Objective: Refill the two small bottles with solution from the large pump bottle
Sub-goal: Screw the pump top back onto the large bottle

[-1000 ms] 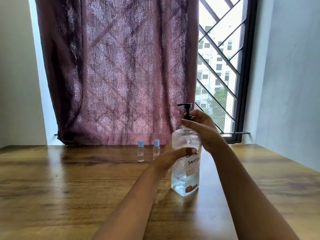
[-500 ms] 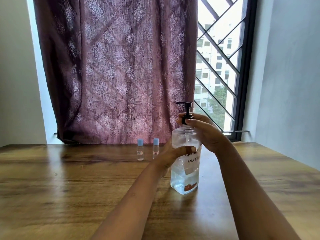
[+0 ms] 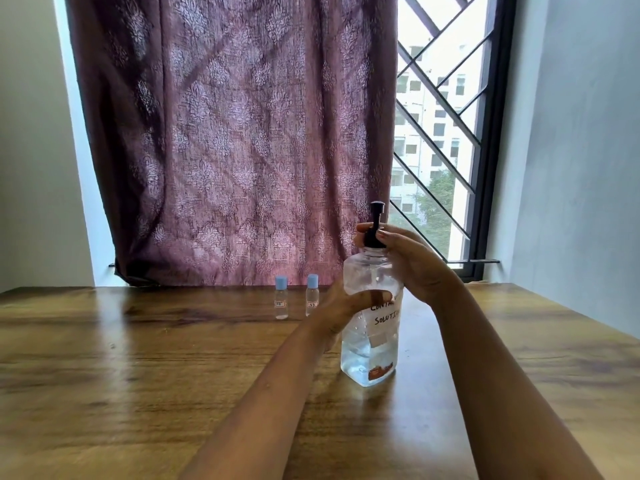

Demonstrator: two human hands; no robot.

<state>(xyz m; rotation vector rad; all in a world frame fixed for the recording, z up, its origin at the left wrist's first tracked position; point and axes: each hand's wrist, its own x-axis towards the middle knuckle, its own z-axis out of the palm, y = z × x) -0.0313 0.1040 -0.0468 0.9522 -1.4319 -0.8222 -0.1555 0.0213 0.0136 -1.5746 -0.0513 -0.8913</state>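
Observation:
A large clear pump bottle [image 3: 369, 355] with a handwritten label and a black pump head [image 3: 376, 223] stands on the wooden table [image 3: 138, 375], partly filled with clear liquid. My left hand [image 3: 346, 306] wraps around its body from the left. My right hand [image 3: 408, 261] grips the black collar at the neck. Two small clear bottles with light blue caps stand upright side by side behind and to the left: the left small bottle [image 3: 281, 297] and the right small bottle [image 3: 311, 296], partly hidden by my left hand.
A maroon patterned curtain [image 3: 235, 140] hangs behind the table. To its right is a window with a black diagonal grille [image 3: 443, 133]. A grey wall [image 3: 581, 150] runs along the table's right side.
The pump spout, which pointed left a second ago, has turned and now points roughly along my line of sight. My right hand's fingers shifted around the collar. The bottle stays in place.

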